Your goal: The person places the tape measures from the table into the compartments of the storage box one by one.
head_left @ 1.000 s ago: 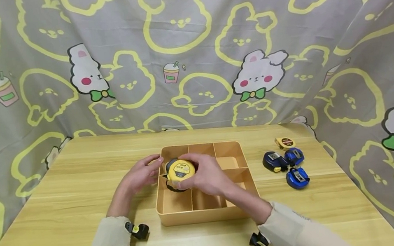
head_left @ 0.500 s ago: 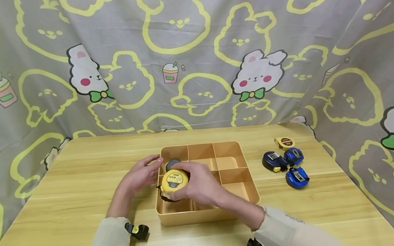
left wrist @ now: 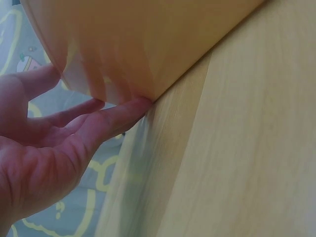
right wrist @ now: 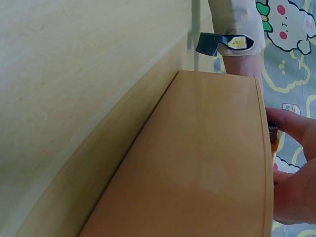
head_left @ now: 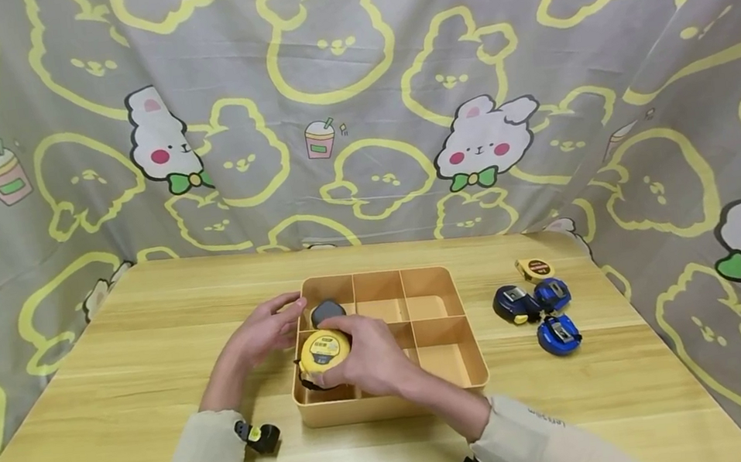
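Note:
My right hand (head_left: 374, 355) grips a yellow tape measure (head_left: 324, 348) with black trim, held over the front-left compartment of a tan divided box (head_left: 393, 406). In the right wrist view the box's wall hides most of the tape measure, and part of the hand (right wrist: 296, 168) shows past the rim. My left hand (head_left: 264, 332) rests against the box's left side. In the left wrist view its thumb and fingertips touch the wall (left wrist: 148, 44), with the fingers extended. A dark grey rounded object (head_left: 328, 313) lies in the back-left compartment.
On the table right of the box sit a small yellow tape measure (head_left: 536, 269), a dark blue one (head_left: 514, 304) and two blue ones, the nearer (head_left: 558, 335) apart from the others. A patterned curtain (head_left: 354, 108) stands behind the table.
My right hand has moved the yellow tape measure left and toward me, from the divider to the front-left compartment. The dark grey object behind is now uncovered. My left hand stays put.

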A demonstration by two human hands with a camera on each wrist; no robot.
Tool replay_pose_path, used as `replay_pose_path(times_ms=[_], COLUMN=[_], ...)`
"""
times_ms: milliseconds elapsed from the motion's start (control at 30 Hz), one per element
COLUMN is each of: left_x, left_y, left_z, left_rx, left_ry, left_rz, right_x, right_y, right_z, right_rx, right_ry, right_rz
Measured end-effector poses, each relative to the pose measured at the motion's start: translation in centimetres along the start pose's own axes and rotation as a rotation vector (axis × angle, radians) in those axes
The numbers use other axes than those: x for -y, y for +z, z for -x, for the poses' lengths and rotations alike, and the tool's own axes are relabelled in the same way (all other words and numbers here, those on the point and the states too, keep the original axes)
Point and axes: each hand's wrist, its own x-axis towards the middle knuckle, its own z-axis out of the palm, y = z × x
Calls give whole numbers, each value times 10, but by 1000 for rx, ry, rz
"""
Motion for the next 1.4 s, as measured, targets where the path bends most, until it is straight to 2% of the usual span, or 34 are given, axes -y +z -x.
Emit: replay_pose_path(times_ms=[600,1400], left_x=[1,1], left_y=[1,1], left_z=[1,0], left_rx=[-15,-8], left_ry=[-24,3], left_rz=[-23,-33], right_x=[-6,-12], right_y=[5,14], right_z=[-1,-1], right_rx=[-10,-12], right_ry=[-1,-36], right_rz=[5,78])
